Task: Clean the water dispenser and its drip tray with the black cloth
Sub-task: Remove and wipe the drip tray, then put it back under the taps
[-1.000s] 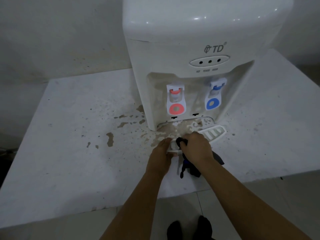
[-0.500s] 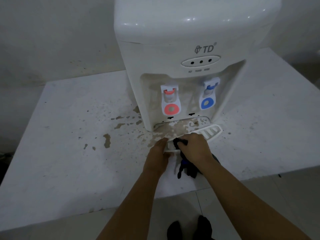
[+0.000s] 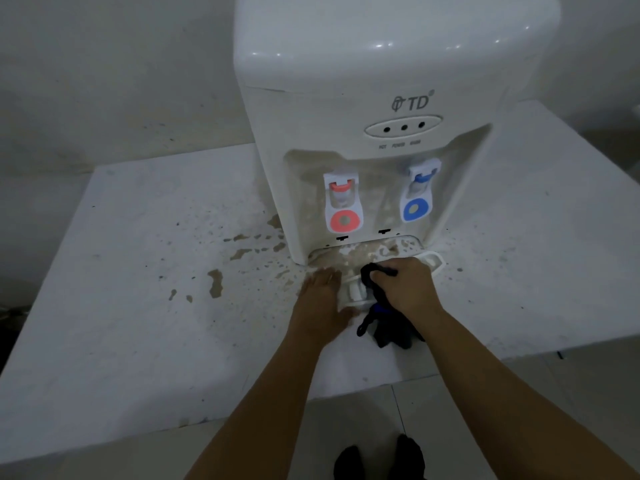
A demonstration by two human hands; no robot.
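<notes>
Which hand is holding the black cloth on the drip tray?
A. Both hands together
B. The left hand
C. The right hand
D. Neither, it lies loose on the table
C: the right hand has its fingers curled round the black cloth on the drip tray, while the left hand lies flat beside it with straight fingers at the tray's left end.

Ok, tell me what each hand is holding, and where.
Right hand grips the black cloth by its bunched upper end. Left hand rests against the drip tray's left end.
</notes>
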